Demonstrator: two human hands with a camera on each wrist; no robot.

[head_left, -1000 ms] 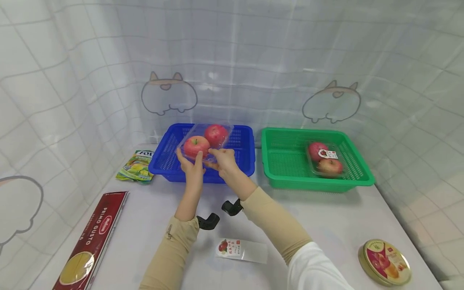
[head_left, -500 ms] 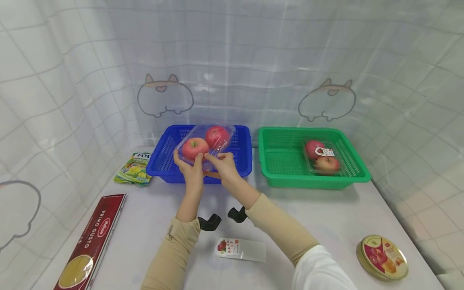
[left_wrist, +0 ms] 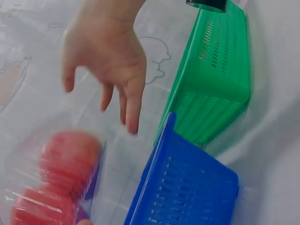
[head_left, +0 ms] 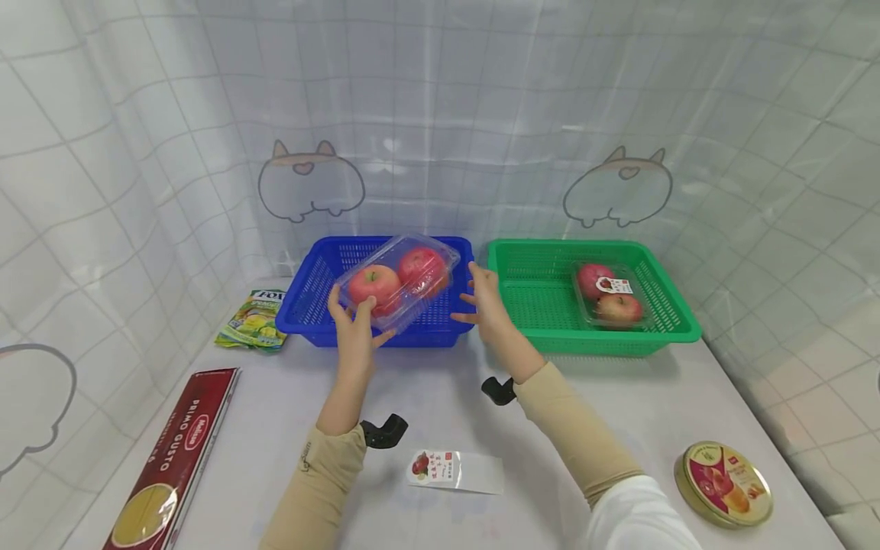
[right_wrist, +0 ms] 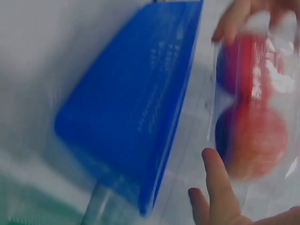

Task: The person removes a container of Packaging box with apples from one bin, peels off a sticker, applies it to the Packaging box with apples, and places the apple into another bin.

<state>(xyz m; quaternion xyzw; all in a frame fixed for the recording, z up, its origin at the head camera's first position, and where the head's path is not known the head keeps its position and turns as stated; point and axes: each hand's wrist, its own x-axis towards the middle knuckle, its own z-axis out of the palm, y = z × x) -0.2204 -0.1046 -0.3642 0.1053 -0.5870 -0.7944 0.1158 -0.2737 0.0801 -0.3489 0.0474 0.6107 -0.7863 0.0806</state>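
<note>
My left hand (head_left: pixel 354 328) grips the near left end of a clear plastic box of apples (head_left: pixel 402 283), its thumb across the top. Two red apples show through the plastic. The box hangs tilted above the blue basket (head_left: pixel 302 305). Apart from the box, to its right, my right hand (head_left: pixel 486 302) has its fingers spread and holds nothing; it is near the gap between the blue and green baskets. In the left wrist view the right hand (left_wrist: pixel 110 61) is likewise bare, with the apple box (left_wrist: pixel 61 173) below it.
A green basket (head_left: pixel 505 305) at right holds another apple box (head_left: pixel 612 296) with a white label. On the table lie a similar label strip (head_left: pixel 455 471), a round tin (head_left: pixel 725 485), a long red pasta pack (head_left: pixel 175 458) and a green-yellow FOX'S packet (head_left: pixel 254 319).
My right hand has let go of the apple box and moved off to the right. The box, still in my left hand, has shifted slightly to the right.
</note>
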